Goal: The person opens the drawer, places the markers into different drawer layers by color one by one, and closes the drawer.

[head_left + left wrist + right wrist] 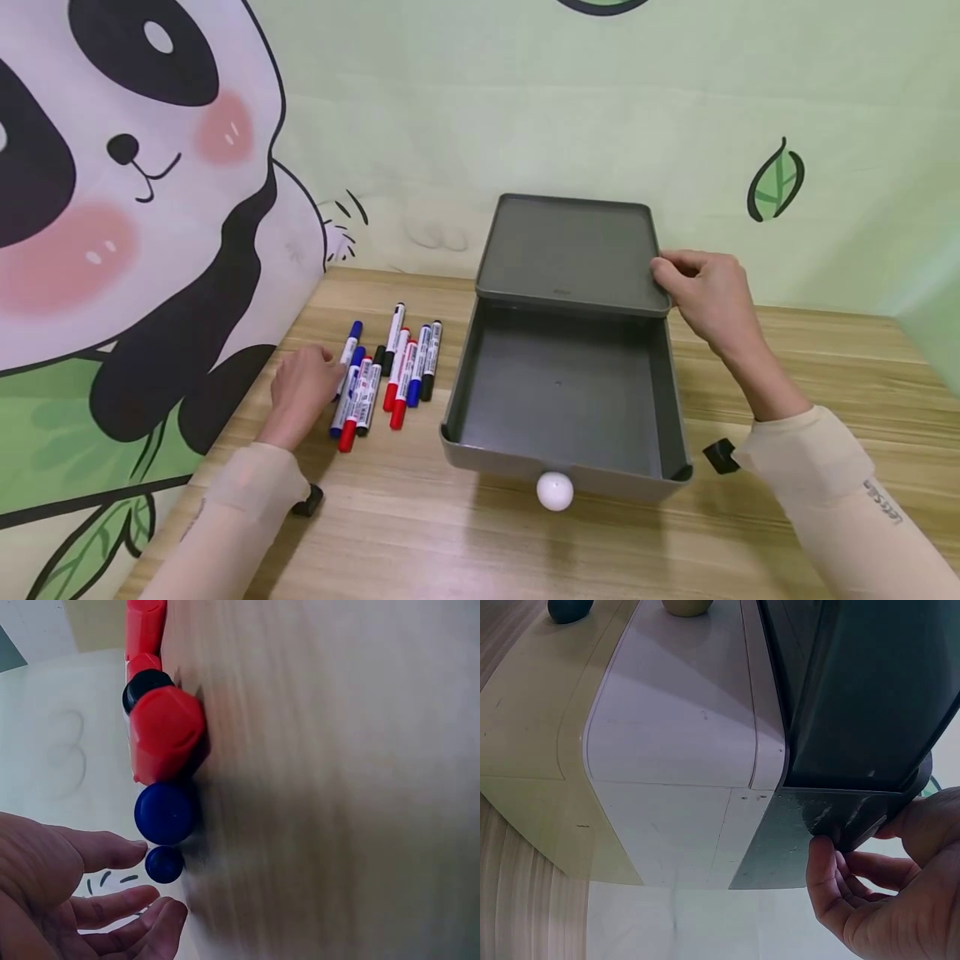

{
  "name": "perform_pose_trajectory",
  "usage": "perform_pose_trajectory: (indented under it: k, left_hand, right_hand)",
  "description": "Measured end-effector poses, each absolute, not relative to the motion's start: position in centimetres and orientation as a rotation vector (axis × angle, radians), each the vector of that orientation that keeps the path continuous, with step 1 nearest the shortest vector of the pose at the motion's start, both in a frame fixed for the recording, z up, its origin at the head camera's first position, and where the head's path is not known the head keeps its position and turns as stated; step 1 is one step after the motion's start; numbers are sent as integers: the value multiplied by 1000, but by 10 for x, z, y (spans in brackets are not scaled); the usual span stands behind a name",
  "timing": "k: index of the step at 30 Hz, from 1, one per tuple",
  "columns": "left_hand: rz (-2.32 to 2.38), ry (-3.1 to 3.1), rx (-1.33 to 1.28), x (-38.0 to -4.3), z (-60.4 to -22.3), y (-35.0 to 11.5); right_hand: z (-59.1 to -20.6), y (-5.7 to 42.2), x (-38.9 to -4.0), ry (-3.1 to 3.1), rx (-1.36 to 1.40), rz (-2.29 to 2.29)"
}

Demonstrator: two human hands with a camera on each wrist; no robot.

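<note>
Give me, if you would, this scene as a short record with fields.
Left hand: at the leftmost marker, thumb and fingers around its blue cap; contact unclear
Right hand: holds the right side of the grey top
Drawer: grey, pulled open, white knob in front
Other tiers: white tier and yellow tier, seen from the right wrist
Markers: red, blue and black caps, left of the drawer
Surface: wooden tabletop

place: indoors, exact kind unclear | panda-printed wall (465,117) | wood-grain table (397,517)
</note>
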State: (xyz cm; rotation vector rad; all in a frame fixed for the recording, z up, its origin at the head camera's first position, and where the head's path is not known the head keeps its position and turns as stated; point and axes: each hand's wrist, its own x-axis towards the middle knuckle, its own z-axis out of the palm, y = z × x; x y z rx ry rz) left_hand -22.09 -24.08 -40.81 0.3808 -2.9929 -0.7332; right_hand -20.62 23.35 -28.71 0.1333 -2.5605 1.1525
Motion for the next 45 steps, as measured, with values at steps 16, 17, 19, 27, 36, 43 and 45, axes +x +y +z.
perform_pose_trajectory:
  k: [16, 17, 19, 27, 36, 43, 45]
  left_hand:
    - [-550, -3137, 367, -228, -406, -246]
    - [-545, -3139, 363, -228, -406, -248]
    - [-551, -3138, 353, -227, -405, -250]
    - [-540, -3113, 337, -221, -394, -253]
    - [-544, -3084, 298, -206, -371, -249]
    - [-553, -3082, 232, -194, -350, -243]
    - [-556, -3080, 212, -190, -344, -241]
  right_hand:
    - [-287, 233, -207, -2554, 133, 1136]
    - [-287, 233, -207, -2554, 133, 1137]
    - [-286, 233, -207, -2556, 133, 1143]
    - [-286, 232, -207, -2557, 134, 1147]
    - [-287, 232, -208, -2552, 139, 1156]
    - [-287, 232, -208, -2546, 141, 1158]
    - [-287, 232, -208, -2547, 140, 1157]
